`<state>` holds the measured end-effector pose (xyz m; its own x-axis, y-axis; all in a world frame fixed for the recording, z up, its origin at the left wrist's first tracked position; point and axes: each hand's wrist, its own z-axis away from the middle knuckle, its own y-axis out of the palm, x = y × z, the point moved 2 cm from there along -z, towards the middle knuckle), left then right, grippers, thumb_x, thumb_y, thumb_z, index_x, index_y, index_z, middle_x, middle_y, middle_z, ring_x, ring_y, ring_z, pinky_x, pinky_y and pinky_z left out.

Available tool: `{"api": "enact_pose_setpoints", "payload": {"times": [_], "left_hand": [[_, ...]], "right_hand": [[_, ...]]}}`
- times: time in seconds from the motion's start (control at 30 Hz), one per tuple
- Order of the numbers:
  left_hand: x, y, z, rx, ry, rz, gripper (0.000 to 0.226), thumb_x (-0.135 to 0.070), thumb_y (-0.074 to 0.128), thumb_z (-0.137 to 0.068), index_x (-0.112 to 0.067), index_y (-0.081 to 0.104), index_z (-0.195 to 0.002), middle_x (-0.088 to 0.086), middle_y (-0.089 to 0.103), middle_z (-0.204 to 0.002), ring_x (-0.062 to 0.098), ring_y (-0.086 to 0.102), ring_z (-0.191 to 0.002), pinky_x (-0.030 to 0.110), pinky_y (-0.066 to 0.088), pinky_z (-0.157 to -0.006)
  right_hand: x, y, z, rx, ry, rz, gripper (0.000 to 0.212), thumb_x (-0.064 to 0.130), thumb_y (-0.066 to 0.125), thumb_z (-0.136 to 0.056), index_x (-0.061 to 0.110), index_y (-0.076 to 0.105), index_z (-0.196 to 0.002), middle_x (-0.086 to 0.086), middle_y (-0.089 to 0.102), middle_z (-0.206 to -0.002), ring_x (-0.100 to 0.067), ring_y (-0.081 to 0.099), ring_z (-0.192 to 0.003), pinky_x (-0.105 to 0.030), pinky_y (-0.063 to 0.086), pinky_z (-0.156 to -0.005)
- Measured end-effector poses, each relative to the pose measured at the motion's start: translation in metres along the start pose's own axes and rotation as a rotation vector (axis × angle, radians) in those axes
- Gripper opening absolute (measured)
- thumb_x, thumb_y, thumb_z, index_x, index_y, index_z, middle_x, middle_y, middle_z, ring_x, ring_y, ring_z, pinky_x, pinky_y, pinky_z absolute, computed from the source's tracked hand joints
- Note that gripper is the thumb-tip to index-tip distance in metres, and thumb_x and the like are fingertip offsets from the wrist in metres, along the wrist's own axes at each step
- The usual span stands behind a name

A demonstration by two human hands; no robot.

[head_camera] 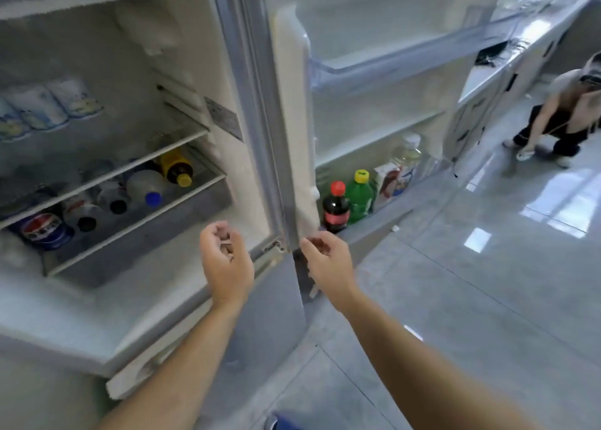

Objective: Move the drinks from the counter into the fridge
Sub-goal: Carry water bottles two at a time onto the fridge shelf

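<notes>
Fingers [224, 234] loosely curled, empty, near the fridge [227, 110] drinks [143, 185].

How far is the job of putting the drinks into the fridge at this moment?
Much looks done: bottles lie on the lower shelf, and a cola bottle and a green bottle stand in the bottom door bin. The left hand and right hand hold nothing. The fridge door is open. Whether drinks remain on the counter is unclear.
</notes>
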<state>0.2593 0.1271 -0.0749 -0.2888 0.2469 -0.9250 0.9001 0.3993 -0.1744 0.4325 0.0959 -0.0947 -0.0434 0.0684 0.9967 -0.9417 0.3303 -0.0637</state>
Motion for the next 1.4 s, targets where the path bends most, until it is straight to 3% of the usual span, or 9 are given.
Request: {"api": "enact_pose_setpoints", "payload": {"times": [0.2, 0.37, 0.43, 0.57, 0.73, 0.8, 1.13, 1.3, 1.4], "left_hand": [[0.055, 0.059, 0.126, 0.499, -0.252, -0.194, 0.018, -0.013, 0.062, -0.095, -0.017, 0.055, -0.112, 0.002, 0.062, -0.093, 0.013, 0.062, -0.076, 0.032, 0.052, -0.07], [0.117, 0.067, 0.198, 0.85, -0.519, -0.446, 0.025, -0.012, 0.068, -0.09, -0.015, 0.057, -0.112, 0.006, 0.066, -0.087, 0.032, 0.065, -0.082, 0.037, 0.05, -0.075], [0.143, 0.063, 0.214, 0.956, -0.6, -0.577, 0.029, -0.009, 0.07, -0.086, -0.012, 0.059, -0.113, 0.015, 0.069, -0.091, 0.031, 0.062, -0.077, 0.043, 0.053, -0.08], [0.17, 0.067, 0.231, 1.155, -0.657, -0.804, 0.041, -0.011, 0.075, -0.082, -0.003, 0.062, -0.12, 0.02, 0.062, -0.129, 0.031, 0.06, -0.116, 0.031, 0.045, -0.094], [0.172, 0.11, 0.23, 1.313, -0.628, -0.867, 0.019, -0.016, 0.072, -0.085, -0.01, 0.067, -0.102, 0.016, 0.068, -0.106, 0.034, 0.065, -0.107, 0.035, 0.05, -0.087], [0.169, 0.138, 0.233, 1.391, -0.582, -0.89, 0.027, -0.02, 0.067, -0.089, -0.013, 0.061, -0.114, 0.017, 0.068, -0.108, 0.035, 0.067, -0.102, 0.037, 0.053, -0.086], [0.126, 0.329, 0.241, 1.484, -0.484, -0.678, 0.021, -0.029, 0.063, -0.093, -0.026, 0.058, -0.112, 0.004, 0.061, -0.091, 0.022, 0.062, -0.084, 0.043, 0.056, -0.081], [0.124, 0.394, 0.238, 1.419, -0.501, -0.73, 0.016, -0.029, 0.063, -0.094, -0.025, 0.059, -0.108, 0.006, 0.063, -0.092, 0.023, 0.062, -0.079, 0.038, 0.054, -0.072], [0.116, 0.41, 0.238, 1.341, -0.571, -0.76, 0.012, -0.026, 0.063, -0.094, -0.02, 0.063, -0.104, 0.006, 0.065, -0.091, 0.023, 0.063, -0.071, 0.03, 0.052, -0.06]], "right_hand": [[-0.101, -0.177, 0.089, -0.386, 0.36, 0.027, 0.01, 0.021, 0.068, -0.089, 0.017, 0.07, -0.08, -0.001, 0.065, -0.07, -0.019, 0.057, -0.064, -0.037, 0.049, -0.063], [-0.17, -0.275, 0.166, -0.634, 0.616, 0.004, 0.006, 0.018, 0.066, -0.09, 0.012, 0.068, -0.089, -0.008, 0.064, -0.075, -0.02, 0.053, -0.06, -0.031, 0.046, -0.053], [-0.194, -0.297, 0.195, -0.676, 0.718, -0.015, 0.01, 0.017, 0.066, -0.091, 0.008, 0.066, -0.093, -0.011, 0.061, -0.076, -0.022, 0.051, -0.06, -0.03, 0.043, -0.051], [-0.222, -0.322, 0.249, -0.765, 0.902, -0.009, 0.009, 0.015, 0.064, -0.091, 0.007, 0.064, -0.095, -0.011, 0.059, -0.077, -0.024, 0.051, -0.062, -0.03, 0.044, -0.053], [-0.239, -0.325, 0.299, -0.887, 1.074, -0.024, 0.006, 0.015, 0.065, -0.09, 0.01, 0.064, -0.094, -0.008, 0.059, -0.074, -0.023, 0.052, -0.06, -0.03, 0.046, -0.057], [-0.245, -0.322, 0.316, -0.921, 1.132, -0.051, 0.006, 0.015, 0.065, -0.09, 0.011, 0.065, -0.094, -0.009, 0.061, -0.075, -0.023, 0.052, -0.061, -0.03, 0.047, -0.059], [-0.281, -0.348, 0.345, -1.027, 1.363, -0.215, 0.006, 0.007, 0.069, -0.089, 0.004, 0.064, -0.091, -0.017, 0.064, -0.078, -0.028, 0.057, -0.066, -0.031, 0.048, -0.059], [-0.298, -0.427, 0.304, -0.999, 1.367, -0.204, 0.01, 0.006, 0.071, -0.087, -0.002, 0.066, -0.088, -0.019, 0.069, -0.083, -0.027, 0.065, -0.068, -0.03, 0.051, -0.06], [-0.29, -0.494, 0.254, -0.904, 1.363, -0.185, 0.009, 0.016, 0.066, -0.093, 0.008, 0.063, -0.092, -0.009, 0.067, -0.083, -0.033, 0.067, -0.08, -0.035, 0.053, -0.065]]}}
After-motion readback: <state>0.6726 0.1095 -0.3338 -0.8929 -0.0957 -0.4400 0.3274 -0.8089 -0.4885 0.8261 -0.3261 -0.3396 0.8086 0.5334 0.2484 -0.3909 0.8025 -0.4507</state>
